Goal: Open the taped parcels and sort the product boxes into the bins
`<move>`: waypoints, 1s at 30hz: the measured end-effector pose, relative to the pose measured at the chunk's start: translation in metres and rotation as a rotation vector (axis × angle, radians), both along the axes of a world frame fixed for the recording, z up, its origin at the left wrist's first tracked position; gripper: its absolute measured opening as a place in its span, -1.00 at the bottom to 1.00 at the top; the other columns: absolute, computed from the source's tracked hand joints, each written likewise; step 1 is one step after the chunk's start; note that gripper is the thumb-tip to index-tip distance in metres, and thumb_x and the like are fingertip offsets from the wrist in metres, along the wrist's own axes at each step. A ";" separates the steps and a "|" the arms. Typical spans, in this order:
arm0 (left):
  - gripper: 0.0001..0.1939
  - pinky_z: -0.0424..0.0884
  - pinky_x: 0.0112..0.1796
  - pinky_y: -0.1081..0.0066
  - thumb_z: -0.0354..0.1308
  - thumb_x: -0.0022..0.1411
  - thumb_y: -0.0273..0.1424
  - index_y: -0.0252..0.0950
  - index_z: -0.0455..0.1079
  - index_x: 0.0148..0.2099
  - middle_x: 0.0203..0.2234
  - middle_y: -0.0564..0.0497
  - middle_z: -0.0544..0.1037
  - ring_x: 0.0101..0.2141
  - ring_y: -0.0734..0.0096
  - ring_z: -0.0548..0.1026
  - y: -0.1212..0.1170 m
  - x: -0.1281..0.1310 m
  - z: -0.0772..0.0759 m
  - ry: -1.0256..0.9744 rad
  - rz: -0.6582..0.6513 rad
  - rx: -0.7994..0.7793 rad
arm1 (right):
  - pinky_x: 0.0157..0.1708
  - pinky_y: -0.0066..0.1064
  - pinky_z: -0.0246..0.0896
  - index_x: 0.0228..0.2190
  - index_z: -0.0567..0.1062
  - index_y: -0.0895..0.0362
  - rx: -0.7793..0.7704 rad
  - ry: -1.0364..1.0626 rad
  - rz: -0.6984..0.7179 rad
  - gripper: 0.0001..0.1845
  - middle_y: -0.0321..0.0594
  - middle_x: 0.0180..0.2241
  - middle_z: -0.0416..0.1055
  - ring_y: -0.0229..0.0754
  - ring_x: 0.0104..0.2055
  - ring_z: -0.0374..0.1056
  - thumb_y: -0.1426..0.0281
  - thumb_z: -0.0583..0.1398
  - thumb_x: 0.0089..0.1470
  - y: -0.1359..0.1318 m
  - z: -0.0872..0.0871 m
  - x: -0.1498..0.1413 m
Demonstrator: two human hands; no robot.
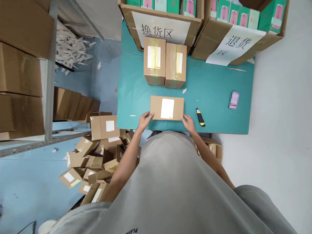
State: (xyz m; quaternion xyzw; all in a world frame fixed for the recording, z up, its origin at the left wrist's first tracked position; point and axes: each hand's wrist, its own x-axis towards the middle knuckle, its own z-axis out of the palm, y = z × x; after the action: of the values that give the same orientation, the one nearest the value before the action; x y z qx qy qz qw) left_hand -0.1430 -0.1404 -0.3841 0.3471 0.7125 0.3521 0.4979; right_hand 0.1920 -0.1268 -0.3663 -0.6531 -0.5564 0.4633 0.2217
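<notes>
A brown cardboard box (156, 107) with a white label on its upper face lies near the front edge of the green table. My left hand (145, 120) grips its left front corner, thumb on top. At the opposite front corner, my right hand (187, 123) holds the box the same way. To the right of my right hand lies a black and yellow utility knife (200, 117). Two taller taped cardboard boxes, one on the left (148, 75) and one on the right (181, 78), stand side by side behind the box I hold.
Two large open cartons, left (126, 16) and right (207, 42), hold green and pink packages at the table's back. A pink, pixelated item (234, 100) lies on the right of the table (219, 87). Discarded boxes (97, 162) pile up at left, beside a metal shelf (50, 97).
</notes>
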 end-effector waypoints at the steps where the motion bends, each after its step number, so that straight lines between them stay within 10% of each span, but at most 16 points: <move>1: -0.50 0.46 0.36 -0.04 0.34 0.33 -0.04 -0.31 0.71 0.09 0.16 -0.25 0.72 0.24 -0.08 0.62 -0.003 -0.001 -0.002 -0.026 0.008 -0.013 | 0.39 0.02 0.38 0.26 0.67 0.07 -0.011 -0.006 0.002 -0.19 0.07 0.18 0.65 0.14 0.25 0.52 -0.26 0.09 0.44 0.000 -0.001 0.002; 18: -0.62 0.54 0.32 -0.05 0.36 0.21 -0.32 -0.33 0.69 0.05 0.10 -0.24 0.74 0.20 -0.07 0.65 -0.029 -0.002 -0.015 -0.012 0.055 -0.081 | 0.10 -0.08 0.57 -0.30 0.71 0.16 -0.123 0.007 -0.064 -0.40 0.05 -0.09 0.71 0.12 -0.07 0.62 -0.17 0.35 0.15 -0.007 -0.018 0.007; 30: -0.49 0.63 0.12 0.15 0.39 0.34 0.06 -0.30 0.75 -0.01 -0.15 -0.12 0.76 -0.05 0.11 0.70 0.011 -0.008 0.037 0.147 0.146 0.252 | 0.03 -0.11 0.60 -0.13 0.82 0.13 0.112 0.084 -0.178 -0.40 -0.03 -0.16 0.74 0.07 -0.12 0.65 -0.14 0.31 0.27 0.029 0.026 0.010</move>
State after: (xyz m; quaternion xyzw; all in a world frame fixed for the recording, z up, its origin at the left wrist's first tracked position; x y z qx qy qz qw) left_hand -0.1507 -0.1290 -0.3473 0.3790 0.7205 0.4474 0.3702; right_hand 0.2018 -0.0981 -0.3405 -0.6667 -0.5114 0.4369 0.3210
